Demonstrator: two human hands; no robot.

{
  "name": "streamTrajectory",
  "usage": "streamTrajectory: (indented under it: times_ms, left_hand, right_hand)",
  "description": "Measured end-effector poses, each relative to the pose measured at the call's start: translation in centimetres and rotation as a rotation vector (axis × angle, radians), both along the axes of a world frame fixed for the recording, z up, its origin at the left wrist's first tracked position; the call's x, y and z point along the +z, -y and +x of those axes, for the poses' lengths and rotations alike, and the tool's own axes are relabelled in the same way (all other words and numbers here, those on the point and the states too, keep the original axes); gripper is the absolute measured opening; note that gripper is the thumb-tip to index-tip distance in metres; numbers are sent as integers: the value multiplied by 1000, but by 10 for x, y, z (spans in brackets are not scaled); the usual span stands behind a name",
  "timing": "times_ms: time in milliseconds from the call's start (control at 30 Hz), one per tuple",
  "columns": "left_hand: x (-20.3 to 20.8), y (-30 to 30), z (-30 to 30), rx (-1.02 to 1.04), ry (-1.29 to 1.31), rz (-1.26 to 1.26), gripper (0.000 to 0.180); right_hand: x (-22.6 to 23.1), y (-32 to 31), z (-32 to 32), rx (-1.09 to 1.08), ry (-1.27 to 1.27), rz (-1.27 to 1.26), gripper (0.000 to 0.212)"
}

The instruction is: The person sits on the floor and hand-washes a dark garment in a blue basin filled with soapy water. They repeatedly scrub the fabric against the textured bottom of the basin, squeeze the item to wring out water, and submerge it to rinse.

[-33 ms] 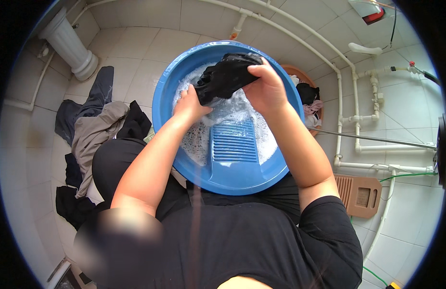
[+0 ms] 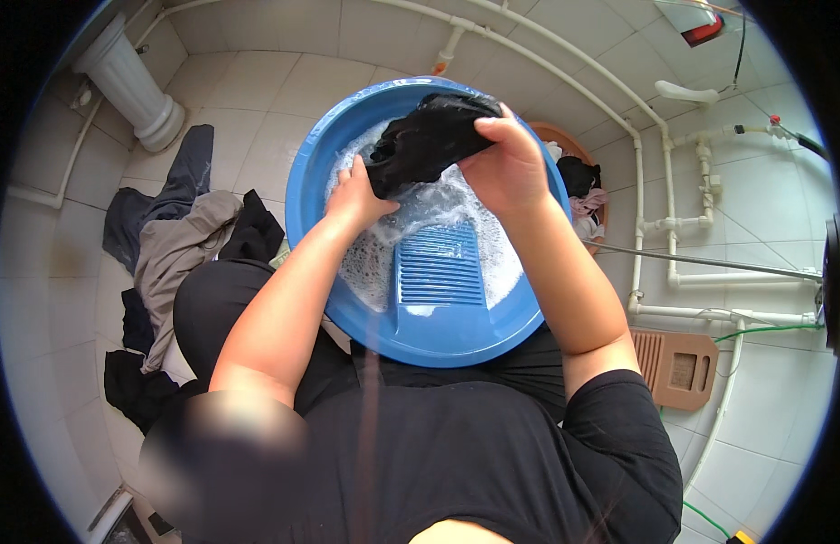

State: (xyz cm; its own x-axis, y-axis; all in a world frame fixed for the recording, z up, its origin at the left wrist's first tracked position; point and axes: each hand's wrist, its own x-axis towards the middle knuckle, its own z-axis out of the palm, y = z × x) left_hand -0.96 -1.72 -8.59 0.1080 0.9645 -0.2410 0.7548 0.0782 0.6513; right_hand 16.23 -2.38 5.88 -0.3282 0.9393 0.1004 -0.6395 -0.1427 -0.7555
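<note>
Pinching the right end of a wet black cloth (image 2: 438, 140) with the right hand (image 2: 510, 168); gripping its lower left edge with the left hand (image 2: 354, 199). Held over suds (image 2: 361, 263) in a blue basin (image 2: 420, 349), upper centre of the frame. Likely soft, slippery, weighted with water: best taken by bunched edges. Flanked by a clothes pile (image 2: 179, 236) at left, an orange tub (image 2: 574, 140) at upper right.
</note>
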Motion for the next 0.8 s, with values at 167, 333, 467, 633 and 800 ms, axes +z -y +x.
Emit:
streamTrajectory:
  times_ms: [167,333,467,633,800]
  left_hand:
    - [-7,-9,10,-31,462,-67,71]
    - [46,0,19,229,1342,-500,41]
    - [48,-2,13,-17,1585,-452,30]
    - [63,27,28,-299,1819,-482,45]
    - [73,64,45,-281,1965,-796,44]
  right_hand:
    - [42,16,10,63,-148,-31,29]
    - [31,26,49,-22,-151,-44,33]
    - [-31,35,93,-372,255,-367,30]
    - [-122,61,91,-162,248,-871,75]
    - [-88,71,44,-107,-270,-648,57]
